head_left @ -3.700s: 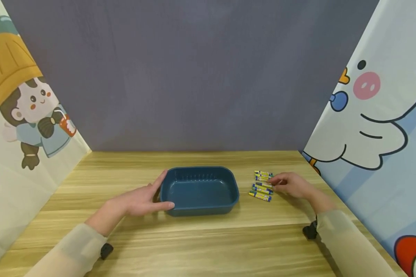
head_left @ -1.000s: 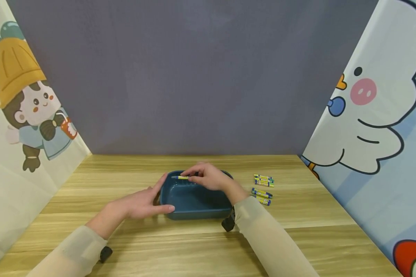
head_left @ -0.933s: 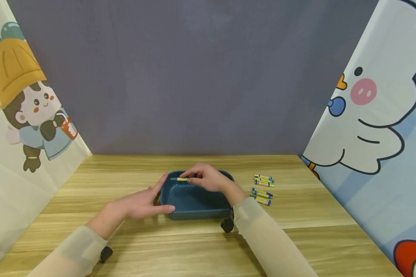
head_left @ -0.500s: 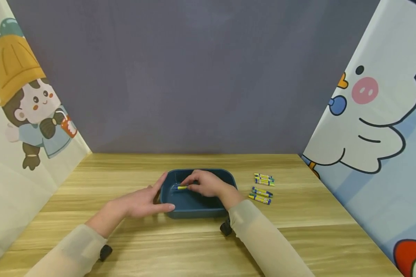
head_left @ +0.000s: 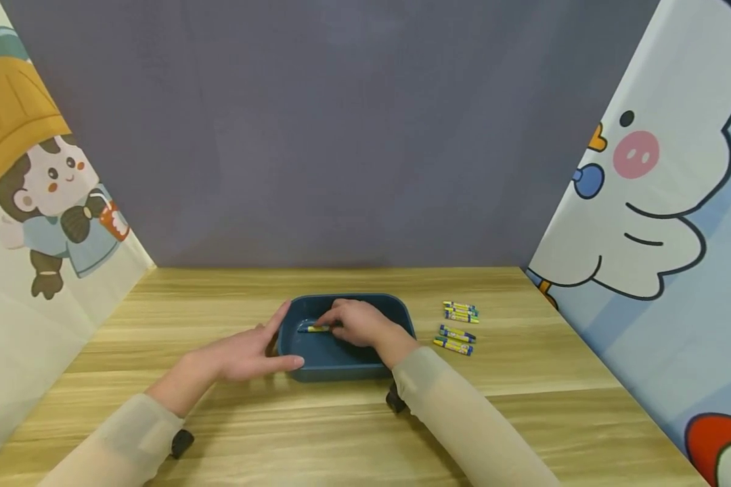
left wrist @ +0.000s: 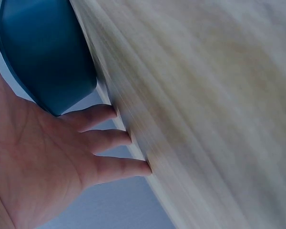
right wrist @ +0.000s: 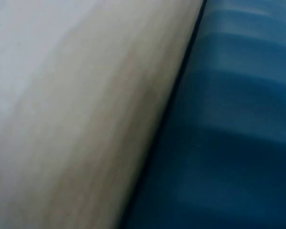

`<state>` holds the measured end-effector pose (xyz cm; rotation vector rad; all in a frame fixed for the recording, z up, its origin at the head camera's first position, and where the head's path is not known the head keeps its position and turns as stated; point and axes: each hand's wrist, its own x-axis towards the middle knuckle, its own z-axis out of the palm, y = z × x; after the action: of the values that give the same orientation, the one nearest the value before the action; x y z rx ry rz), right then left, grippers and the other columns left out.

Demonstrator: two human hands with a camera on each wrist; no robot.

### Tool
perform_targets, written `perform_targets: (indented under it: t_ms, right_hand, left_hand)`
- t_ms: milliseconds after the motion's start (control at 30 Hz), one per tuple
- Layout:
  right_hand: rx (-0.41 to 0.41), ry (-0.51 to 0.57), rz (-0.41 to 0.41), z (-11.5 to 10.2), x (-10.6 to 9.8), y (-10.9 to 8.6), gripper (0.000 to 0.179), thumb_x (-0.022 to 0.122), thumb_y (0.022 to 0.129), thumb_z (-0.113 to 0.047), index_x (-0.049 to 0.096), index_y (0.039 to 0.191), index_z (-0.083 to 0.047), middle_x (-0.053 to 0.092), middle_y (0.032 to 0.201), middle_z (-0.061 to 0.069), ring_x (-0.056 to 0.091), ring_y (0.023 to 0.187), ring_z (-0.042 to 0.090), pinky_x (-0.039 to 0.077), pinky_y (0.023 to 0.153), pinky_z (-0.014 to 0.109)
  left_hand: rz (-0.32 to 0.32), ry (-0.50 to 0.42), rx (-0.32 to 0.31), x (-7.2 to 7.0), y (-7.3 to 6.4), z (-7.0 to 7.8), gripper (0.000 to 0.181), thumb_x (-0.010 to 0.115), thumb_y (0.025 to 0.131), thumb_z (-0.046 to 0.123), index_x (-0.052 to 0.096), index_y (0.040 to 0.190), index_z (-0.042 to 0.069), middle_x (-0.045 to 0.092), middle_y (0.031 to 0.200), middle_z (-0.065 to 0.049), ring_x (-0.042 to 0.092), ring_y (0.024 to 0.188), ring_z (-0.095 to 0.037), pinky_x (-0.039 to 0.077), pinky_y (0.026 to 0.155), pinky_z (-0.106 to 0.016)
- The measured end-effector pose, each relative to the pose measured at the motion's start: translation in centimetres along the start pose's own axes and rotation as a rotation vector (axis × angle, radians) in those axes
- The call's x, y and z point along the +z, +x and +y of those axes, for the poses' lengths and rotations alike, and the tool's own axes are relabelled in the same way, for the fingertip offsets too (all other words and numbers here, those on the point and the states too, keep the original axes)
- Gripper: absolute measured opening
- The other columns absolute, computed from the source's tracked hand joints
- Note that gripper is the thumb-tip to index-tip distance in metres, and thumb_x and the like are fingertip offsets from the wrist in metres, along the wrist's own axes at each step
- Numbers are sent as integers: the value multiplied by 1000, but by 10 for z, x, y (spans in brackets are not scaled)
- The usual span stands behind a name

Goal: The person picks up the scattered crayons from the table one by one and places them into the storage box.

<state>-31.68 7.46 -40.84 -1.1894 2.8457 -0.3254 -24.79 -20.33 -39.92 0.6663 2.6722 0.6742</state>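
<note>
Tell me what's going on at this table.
A person's left hand lies spread against the left end of a blue tray, while the right hand reaches inside, its fingers at a yellow-wrapped crayon low in the tray; whether they grip it is unclear. More crayons lie in two groups on the wooden table, to the right of the tray.

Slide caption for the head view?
Left hand against a blue tray, right hand inside it at a yellow-wrapped crayon.
</note>
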Motion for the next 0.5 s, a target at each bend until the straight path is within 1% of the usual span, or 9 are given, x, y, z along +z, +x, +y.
perform_targets:
  t_ms: [100, 167, 500]
  right_hand:
    - [-28, -43, 41, -1, 0, 0, 34, 66, 111, -15, 78, 140, -28, 73, 120, 1, 68, 99, 16, 60, 91, 35]
    - [-32, -58, 57, -1, 0, 1, 33, 66, 112, -15, 78, 139, -28, 74, 118, 1, 69, 100, 17, 61, 92, 36]
    - [-8, -63, 55, 0, 2, 2, 34, 65, 112, -15, 78, 140, -30, 74, 118, 0, 70, 102, 16, 61, 94, 34]
  left_hand:
    - [-2, -7, 1, -1, 0, 0, 120, 60, 102, 75, -16, 176, 21, 40, 169, -37, 47, 153, -54, 40, 124, -68]
    - [-3, -11, 3, -1, 0, 1, 119, 60, 102, 75, -16, 176, 21, 40, 169, -37, 49, 152, -53, 41, 124, -68]
    - [-7, -16, 0, -1, 1, 1, 119, 60, 102, 75, -17, 176, 22, 41, 168, -37, 52, 151, -51, 43, 123, -66]
